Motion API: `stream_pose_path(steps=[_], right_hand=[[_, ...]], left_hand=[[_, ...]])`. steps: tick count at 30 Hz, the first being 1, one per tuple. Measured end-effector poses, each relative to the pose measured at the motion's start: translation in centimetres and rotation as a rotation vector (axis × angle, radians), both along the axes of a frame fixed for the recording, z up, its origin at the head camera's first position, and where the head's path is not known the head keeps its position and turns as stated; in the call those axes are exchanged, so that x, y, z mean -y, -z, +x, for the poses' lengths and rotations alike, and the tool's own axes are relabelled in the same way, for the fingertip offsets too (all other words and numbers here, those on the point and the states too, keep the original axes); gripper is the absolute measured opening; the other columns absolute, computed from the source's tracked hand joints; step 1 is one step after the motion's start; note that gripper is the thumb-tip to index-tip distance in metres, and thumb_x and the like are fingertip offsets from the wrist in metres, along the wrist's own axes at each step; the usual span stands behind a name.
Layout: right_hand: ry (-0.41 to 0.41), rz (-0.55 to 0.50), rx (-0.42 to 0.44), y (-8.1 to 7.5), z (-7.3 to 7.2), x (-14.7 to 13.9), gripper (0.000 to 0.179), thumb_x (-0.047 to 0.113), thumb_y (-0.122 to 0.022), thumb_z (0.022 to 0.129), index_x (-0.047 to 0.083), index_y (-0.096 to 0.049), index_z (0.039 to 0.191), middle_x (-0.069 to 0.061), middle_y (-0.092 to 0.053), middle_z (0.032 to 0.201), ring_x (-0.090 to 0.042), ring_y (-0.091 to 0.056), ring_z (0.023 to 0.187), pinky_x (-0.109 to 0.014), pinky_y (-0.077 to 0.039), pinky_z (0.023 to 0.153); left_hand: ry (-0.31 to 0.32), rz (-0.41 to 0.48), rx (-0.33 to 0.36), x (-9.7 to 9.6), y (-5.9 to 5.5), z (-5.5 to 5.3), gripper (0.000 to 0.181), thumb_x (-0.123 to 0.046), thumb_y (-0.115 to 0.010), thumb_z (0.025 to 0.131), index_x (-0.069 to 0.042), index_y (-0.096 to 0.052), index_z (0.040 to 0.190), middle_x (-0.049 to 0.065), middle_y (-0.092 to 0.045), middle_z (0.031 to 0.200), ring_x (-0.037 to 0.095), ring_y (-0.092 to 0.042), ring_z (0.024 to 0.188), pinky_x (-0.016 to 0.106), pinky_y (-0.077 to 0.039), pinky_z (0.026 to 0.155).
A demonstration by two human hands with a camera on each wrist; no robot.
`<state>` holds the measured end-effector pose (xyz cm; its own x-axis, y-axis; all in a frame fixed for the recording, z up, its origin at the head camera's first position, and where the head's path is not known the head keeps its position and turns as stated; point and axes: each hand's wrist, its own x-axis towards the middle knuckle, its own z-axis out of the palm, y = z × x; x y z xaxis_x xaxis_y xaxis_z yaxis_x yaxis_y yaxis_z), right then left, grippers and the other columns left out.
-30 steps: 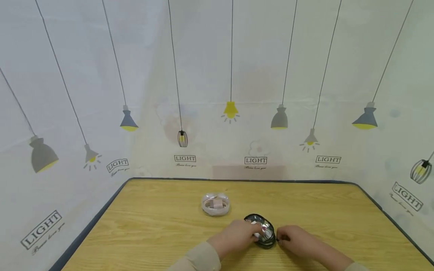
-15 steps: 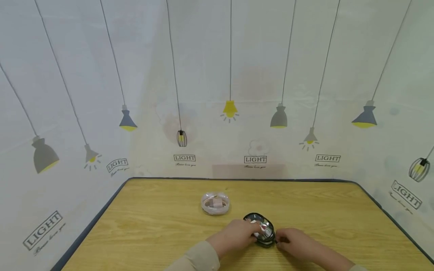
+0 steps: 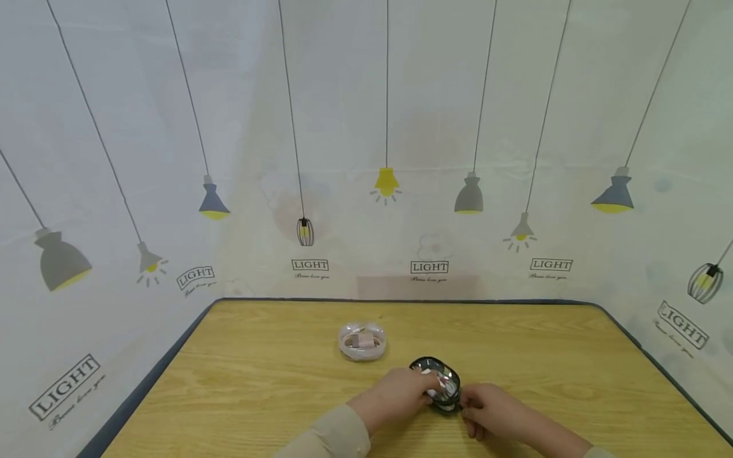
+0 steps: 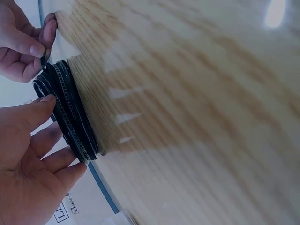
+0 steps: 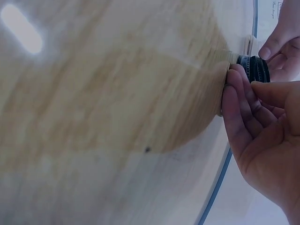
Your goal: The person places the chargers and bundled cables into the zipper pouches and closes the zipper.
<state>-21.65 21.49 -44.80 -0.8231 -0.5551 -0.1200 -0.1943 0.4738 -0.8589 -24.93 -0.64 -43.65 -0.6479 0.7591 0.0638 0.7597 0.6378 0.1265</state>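
Observation:
A small oval zip case (image 3: 450, 381) with black edges and a clear top lies on the wooden table; something white and a bit of red show inside. My left hand (image 3: 395, 395) holds it from the left, thumb on one face and fingers under the other in the left wrist view. Zip teeth run round the side of the case (image 4: 70, 110), and the zip looks closed along the stretch I can see. My right hand (image 3: 497, 410) is at the case's right end, where thumb and forefinger pinch a dark zip pull (image 4: 43, 61). In the right wrist view the fingers hide that pull.
Farther back and to the left stands a clear round container (image 3: 363, 342) with a coiled cable and a pale plug-like piece inside. The wooden table (image 3: 275, 362) has a dark blue edge, with lamp-printed sheeting (image 3: 343, 140) rising behind and at both sides.
My right hand has shifted slightly left, closer to the case, and its lower fingers have spread out more. The left hand keeps its hold; the whole view has drifted a little.

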Motion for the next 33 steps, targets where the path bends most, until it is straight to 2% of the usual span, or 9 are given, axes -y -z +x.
stream_pose_path(steps=[6, 13, 18, 27, 33], right_hand=[[-0.029, -0.005, 0.01, 0.2, 0.0, 0.3, 0.011, -0.004, -0.054, 0.093, 0.004, -0.055, 0.084, -0.006, -0.061, 0.062, -0.015, -0.057, 0.051, -0.026, -0.049, 0.046], [-0.063, 0.078, 0.039, 0.1, -0.2, 0.5, 0.013, -0.002, -0.052, 0.095, 0.005, -0.057, 0.086, -0.005, -0.061, 0.064, -0.015, -0.055, 0.053, -0.026, -0.046, 0.048], [-0.057, 0.118, 0.047, -0.2, -0.1, 0.8, 0.013, 0.0, -0.053, 0.096, 0.006, -0.057, 0.085, -0.005, -0.061, 0.064, -0.015, -0.055, 0.053, -0.026, -0.045, 0.048], [-0.056, 0.075, 0.076, -0.1, 0.1, 1.1, 0.014, -0.002, -0.051, 0.096, 0.004, -0.056, 0.084, -0.007, -0.061, 0.063, -0.015, -0.056, 0.05, -0.024, -0.046, 0.045], [-0.044, 0.06, 0.065, 0.0, 0.2, 0.9, 0.012, -0.001, -0.051, 0.096, 0.004, -0.055, 0.086, -0.007, -0.061, 0.064, -0.016, -0.057, 0.051, -0.026, -0.046, 0.046]], left_hand=[[-0.007, -0.001, 0.0, 0.1, -0.1, 0.1, 0.023, -0.023, -0.067, 0.092, -0.026, -0.067, 0.115, -0.012, -0.065, 0.115, 0.006, -0.061, 0.094, 0.022, -0.049, 0.08], [-0.011, -0.004, 0.015, 0.1, 0.1, 0.0, 0.023, -0.023, -0.066, 0.093, -0.026, -0.066, 0.115, -0.013, -0.065, 0.109, 0.005, -0.061, 0.092, 0.021, -0.049, 0.079], [-0.015, -0.015, 0.026, 0.0, 0.5, -0.2, 0.024, -0.024, -0.064, 0.094, -0.026, -0.066, 0.118, -0.013, -0.065, 0.108, 0.004, -0.061, 0.09, 0.021, -0.049, 0.077], [-0.033, -0.014, 0.035, -0.1, 0.4, -0.2, 0.025, -0.023, -0.066, 0.093, -0.028, -0.066, 0.117, -0.014, -0.065, 0.107, 0.003, -0.061, 0.089, 0.02, -0.049, 0.077], [-0.036, 0.031, 0.033, -0.1, 0.3, -0.2, 0.025, -0.021, -0.068, 0.092, -0.028, -0.067, 0.115, -0.014, -0.065, 0.109, 0.003, -0.061, 0.094, 0.021, -0.048, 0.081]])
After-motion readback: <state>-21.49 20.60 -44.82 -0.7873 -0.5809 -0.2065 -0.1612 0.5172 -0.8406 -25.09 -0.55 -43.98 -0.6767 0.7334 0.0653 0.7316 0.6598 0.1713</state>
